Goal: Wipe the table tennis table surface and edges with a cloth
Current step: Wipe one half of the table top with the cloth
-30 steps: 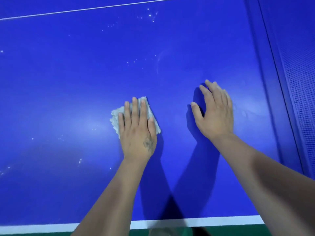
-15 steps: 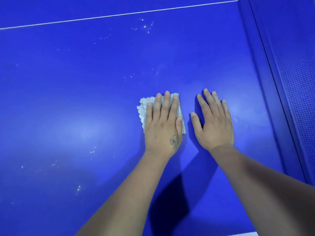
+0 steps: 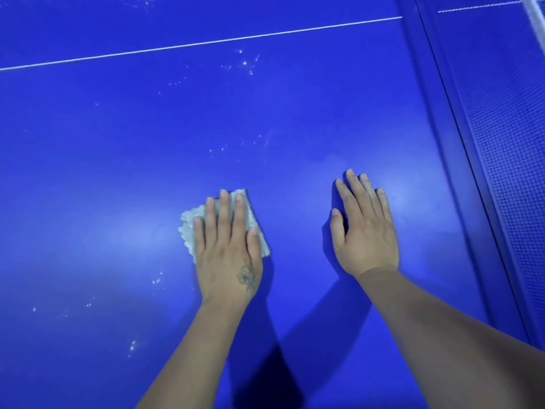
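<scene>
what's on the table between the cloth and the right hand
Nothing: the head view shows only bare blue table between the cloth and the right hand.

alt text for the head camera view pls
A left hand presses a pale folded cloth flat on a glossy blue table tennis table, while the bare right hand rests flat beside it, apart. White specks dot the surface.

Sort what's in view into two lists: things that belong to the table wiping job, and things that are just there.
Part of the job:
- cloth, pressed flat under the left hand
- blue table surface, with white specks still on it
- right hand, flat on the table, holding nothing

Just there:
- net along the right side
- thin white line across the table
</scene>
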Available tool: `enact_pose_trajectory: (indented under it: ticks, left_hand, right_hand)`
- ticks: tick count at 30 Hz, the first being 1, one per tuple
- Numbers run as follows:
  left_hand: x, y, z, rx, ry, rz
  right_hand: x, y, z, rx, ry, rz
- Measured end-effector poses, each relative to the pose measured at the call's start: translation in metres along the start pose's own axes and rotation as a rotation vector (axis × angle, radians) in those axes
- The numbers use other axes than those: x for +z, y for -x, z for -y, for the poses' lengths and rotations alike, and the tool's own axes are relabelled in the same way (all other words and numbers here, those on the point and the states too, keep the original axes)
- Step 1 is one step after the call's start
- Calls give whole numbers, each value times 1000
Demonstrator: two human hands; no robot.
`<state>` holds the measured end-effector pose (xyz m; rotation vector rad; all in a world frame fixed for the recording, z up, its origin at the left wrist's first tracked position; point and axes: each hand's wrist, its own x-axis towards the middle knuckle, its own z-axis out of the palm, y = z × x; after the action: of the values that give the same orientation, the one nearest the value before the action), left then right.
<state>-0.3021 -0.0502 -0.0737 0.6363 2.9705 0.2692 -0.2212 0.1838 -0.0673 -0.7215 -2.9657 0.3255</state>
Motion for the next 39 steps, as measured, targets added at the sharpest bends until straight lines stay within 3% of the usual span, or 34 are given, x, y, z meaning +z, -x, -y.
enact_pose_trajectory:
  ticks: [6,10,18,22,31,36,39]
  left_hand:
    - [1,-95,-2,-120,61,-78]
    - [3,-137,-34,-110,66,-87]
    - [7,-89,-73,290,9,-18]
    - [-1,-36,-46,345,-19,39]
    - [-11,-51,21,16,-1,14]
    - [-6,-118,2,-190,50,-10]
    - [-4,-153,-25,-180,58,-12]
  right_hand:
    - [2,-1,0,-2,8,5]
    - [1,0,-1,-11,12,3]
    - [2,-1,2,-16,-4,-17]
    - [-1,0,3,-9,0,-8]
    - [-6,-69,6,12,-58,-88]
    - [5,-121,8,77,-20,-19]
    - [8,-124,9,95,8,-17]
